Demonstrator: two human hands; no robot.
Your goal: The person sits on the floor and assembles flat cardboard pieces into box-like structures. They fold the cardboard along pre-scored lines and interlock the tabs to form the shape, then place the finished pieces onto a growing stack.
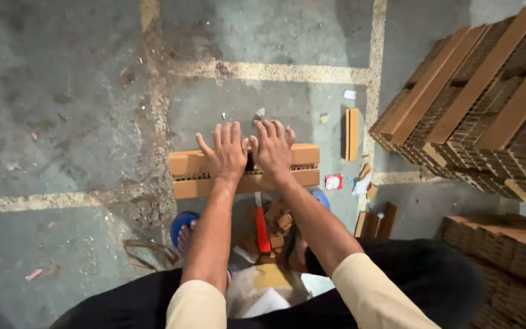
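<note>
- Left hand [227, 153] and right hand [271, 149] lay flat, fingers spread, pressing the cardboard block [185, 173].
- Red-handled cutter [263, 230] lay at six o'clock.
- Pressing seemed underway; steady, even downward pressure looked needed.

Small red-white label [333, 181] on floor, right of cardboard block [302, 164]

Both arms reach forward, left hand [226, 155] and right hand [271, 149] flat, fingers spread, side by side
</note>
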